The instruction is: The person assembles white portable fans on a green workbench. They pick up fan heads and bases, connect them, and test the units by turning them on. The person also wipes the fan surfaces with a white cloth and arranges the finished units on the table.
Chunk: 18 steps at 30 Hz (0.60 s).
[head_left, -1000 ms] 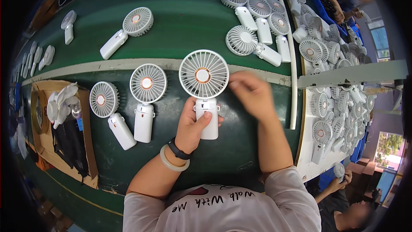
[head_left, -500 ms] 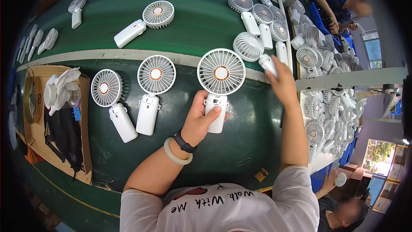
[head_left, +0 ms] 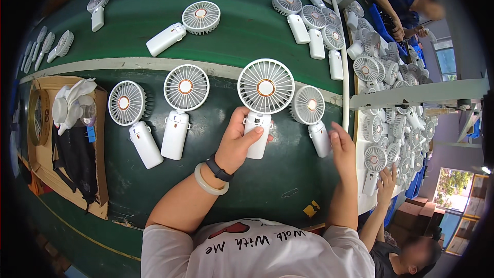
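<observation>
My left hand is wrapped round the white handle of a handheld fan, its thumb pressed on the front below a small dark display. The round grille stands upright, with a copper-coloured ring at its centre. Just right of it, a second white handheld fan rests on the dark green work surface, its grille tilted beside the held one. My right hand is close to that fan's handle, fingers loosely apart and holding nothing. To the left lie two more handheld fans, handles toward me.
Beyond a pale rail runs a green belt carrying several fans. A cardboard tray with a white glove and black cloth is at left. Many fans crowd a white side table at right, where two other people work.
My right hand has brought a fan from the belt's near edge onto the work surface and let go. Fans on the left part of the belt have shifted right. A co-worker's hand has moved up to the side table.
</observation>
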{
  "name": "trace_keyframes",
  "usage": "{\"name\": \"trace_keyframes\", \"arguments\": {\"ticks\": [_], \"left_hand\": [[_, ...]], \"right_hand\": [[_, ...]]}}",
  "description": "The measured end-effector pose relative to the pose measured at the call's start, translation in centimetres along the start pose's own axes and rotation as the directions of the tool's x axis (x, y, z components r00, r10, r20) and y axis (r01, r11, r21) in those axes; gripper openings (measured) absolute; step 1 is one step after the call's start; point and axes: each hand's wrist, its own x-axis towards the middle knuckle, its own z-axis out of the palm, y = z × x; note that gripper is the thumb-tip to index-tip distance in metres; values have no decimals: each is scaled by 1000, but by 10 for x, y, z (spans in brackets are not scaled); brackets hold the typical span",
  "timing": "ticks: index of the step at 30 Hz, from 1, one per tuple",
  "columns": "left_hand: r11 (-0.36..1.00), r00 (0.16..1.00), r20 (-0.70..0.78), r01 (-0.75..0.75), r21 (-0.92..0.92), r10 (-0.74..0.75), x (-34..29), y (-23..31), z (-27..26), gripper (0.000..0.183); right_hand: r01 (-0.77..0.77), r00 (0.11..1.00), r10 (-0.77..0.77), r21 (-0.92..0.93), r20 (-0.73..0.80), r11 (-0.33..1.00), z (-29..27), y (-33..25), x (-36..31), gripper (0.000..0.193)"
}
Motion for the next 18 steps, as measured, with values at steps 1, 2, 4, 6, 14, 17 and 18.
{"name": "trace_keyframes", "arguments": {"ticks": [1, 2, 4, 6, 14, 17, 18], "left_hand": [[1000, 1000, -5, 2, 0, -2, -1, 1, 0, 38], [1000, 1000, -10, 4, 0, -4, -2, 2, -1, 38], [1000, 1000, -14, -5, -2, 5, -1, 2, 1, 38], [1000, 1000, -17, -15, -18, 14, -1, 2, 1, 38], [999, 999, 23, -28, -25, 29, 1, -1, -3, 38], [998, 999, 8, -48, 51, 48, 1, -3, -1, 38], [997, 999, 5, -51, 54, 51, 1, -3, -1, 38]], "right_hand": [[131, 990, -139, -172, -36, 976, 4, -11, -5, 49], [249, 959, -281, -340, -48, 907, 13, -22, -10, 52], [324, 931, -365, -446, -7, 835, 23, -30, -15, 64], [298, 945, -327, -443, 11, 845, 24, -25, -14, 64], [-378, 879, -19, 722, 476, 579, 8, -24, -15, 50], [-339, 924, 89, 690, 371, 639, 3, -16, -11, 45], [-256, 961, 123, 632, 247, 731, 6, -15, -11, 44]]}}
